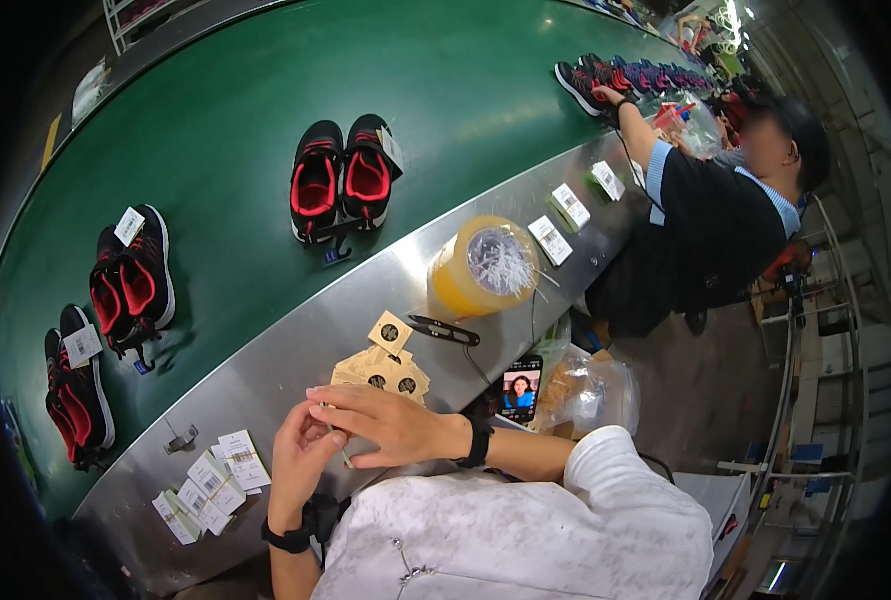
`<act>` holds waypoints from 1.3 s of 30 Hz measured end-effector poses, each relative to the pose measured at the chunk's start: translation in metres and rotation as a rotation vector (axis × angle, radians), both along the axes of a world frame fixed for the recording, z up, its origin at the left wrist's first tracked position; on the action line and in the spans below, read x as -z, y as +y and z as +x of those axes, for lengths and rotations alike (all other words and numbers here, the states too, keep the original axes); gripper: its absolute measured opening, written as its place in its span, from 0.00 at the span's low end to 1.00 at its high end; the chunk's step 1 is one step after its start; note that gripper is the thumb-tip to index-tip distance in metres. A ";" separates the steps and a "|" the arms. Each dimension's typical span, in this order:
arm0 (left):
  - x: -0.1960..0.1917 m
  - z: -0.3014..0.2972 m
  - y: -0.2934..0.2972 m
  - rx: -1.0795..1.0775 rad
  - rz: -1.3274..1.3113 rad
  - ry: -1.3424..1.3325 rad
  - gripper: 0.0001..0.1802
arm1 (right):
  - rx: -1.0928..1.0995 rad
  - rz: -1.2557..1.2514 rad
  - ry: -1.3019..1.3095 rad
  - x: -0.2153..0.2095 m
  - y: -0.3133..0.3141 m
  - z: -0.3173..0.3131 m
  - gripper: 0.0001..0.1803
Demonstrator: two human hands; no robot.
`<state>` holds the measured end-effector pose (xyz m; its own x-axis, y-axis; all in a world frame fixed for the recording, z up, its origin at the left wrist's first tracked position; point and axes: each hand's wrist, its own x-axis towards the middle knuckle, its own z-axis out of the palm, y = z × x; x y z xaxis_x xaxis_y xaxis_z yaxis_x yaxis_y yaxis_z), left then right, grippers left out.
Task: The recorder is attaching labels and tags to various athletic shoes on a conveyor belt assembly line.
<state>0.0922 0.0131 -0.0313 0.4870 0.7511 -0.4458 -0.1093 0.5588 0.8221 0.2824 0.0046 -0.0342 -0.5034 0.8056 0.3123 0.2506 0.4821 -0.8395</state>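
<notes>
In front of my chest, my left hand point(301, 452) and my right hand point(391, 425) meet around a thin, pale, card-like piece point(347, 458). It shows almost edge-on, and fingers cover most of it. My left thumb and fingers pinch it, while my right fingers reach over its top. Just beyond them lies a loose pile of tan square cards point(378, 370) with dark round prints. Bundles of white tags point(216, 480), some banded, rest on the metal ledge left of my hands.
Black-and-red shoe pairs point(341, 185) with tags stand on the green belt point(466, 90). A yellow tub point(453, 277) of clear plastic fasteners, black snips point(444, 330) and more tag stacks point(569, 207) occupy the metal ledge point(296, 340). A phone point(522, 388) leans nearby; a co-worker point(721, 215) handles shoes at right.
</notes>
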 end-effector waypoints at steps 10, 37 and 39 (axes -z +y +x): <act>0.003 -0.009 0.018 -0.078 -0.125 0.047 0.25 | -0.009 -0.064 -0.046 0.000 0.020 -0.013 0.44; 0.009 -0.010 0.039 -0.306 -0.199 -0.137 0.29 | 0.040 -0.086 -0.145 -0.001 0.042 -0.024 0.48; 0.004 -0.010 0.042 -0.350 -0.170 -0.237 0.24 | 0.197 -0.086 -0.080 -0.017 0.036 -0.029 0.43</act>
<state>0.0820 0.0553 -0.0352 0.3206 0.8142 -0.4840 -0.4899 0.5799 0.6509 0.2535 0.0410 -0.0169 -0.3539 0.9129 0.2036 0.4001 0.3445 -0.8493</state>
